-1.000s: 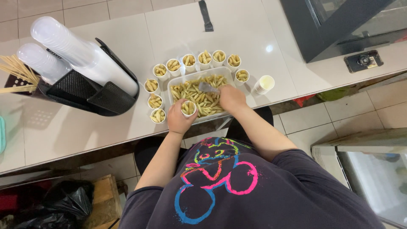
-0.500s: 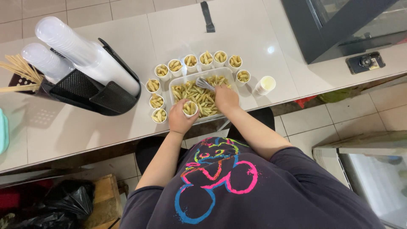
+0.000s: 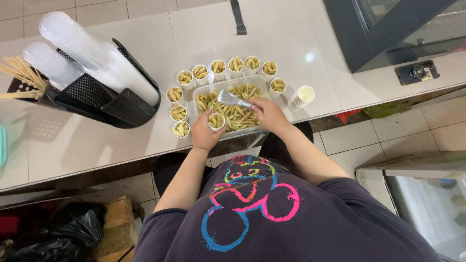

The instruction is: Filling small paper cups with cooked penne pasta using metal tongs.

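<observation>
1. The left hand (image 3: 204, 133) is sitting just below the middle of the frame, its fingers wrapped around a small white paper cup (image 3: 216, 120) partly filled with fried sticks.
2. That cup is hovering over the lower left corner of a clear rectangular tray (image 3: 198, 100), which is lying at the centre of the frame and holding a pile of the same fried sticks.
3. The right hand (image 3: 269, 115) is resting at the tray's right side, closed on the handle of metal tongs (image 3: 232, 99).
4. The tongs are pointing left over the middle of the tray; whether their tips are gripping any food cannot be told.
5. Filled cups (image 3: 235, 63) are ringing the tray along its upper and left edges, standing just beside it.
6. A short stack of empty cups (image 3: 303, 95) is lying on its side right of the tray, near the counter (image 3: 73, 140) edge.
7. In the upper left of the frame, a black mesh holder (image 3: 102, 99) is cradling long stacks of clear lids (image 3: 82, 46), with wooden skewers (image 3: 19, 73) sticking out at the far left.
</observation>
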